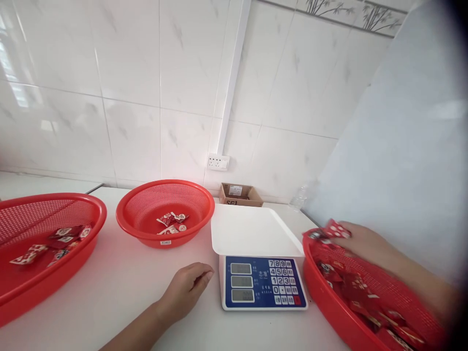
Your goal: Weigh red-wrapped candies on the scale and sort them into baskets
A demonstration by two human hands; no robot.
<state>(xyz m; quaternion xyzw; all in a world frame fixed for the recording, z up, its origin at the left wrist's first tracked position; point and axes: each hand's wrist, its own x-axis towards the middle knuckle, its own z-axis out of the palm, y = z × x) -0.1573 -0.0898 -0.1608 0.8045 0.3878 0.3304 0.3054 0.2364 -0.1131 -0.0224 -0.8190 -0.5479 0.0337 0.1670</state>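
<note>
My left hand (186, 288) rests on the white table just left of the scale (256, 229), fingers loosely curled with nothing in them. My right hand (360, 241) reaches over the far rim of the red basket (329, 307) at the right and is closed on red snack packets (331, 230). That basket holds several more red packets (356, 287). The scale's white pan is bare, and its blue keypad panel (263, 282) faces me.
A round red basket (165, 195) with a few packets stands behind the left hand. A larger red basket (22, 282) with several packets sits at the far left. A small cardboard box (239, 194) and a wall socket (218, 162) are by the tiled wall.
</note>
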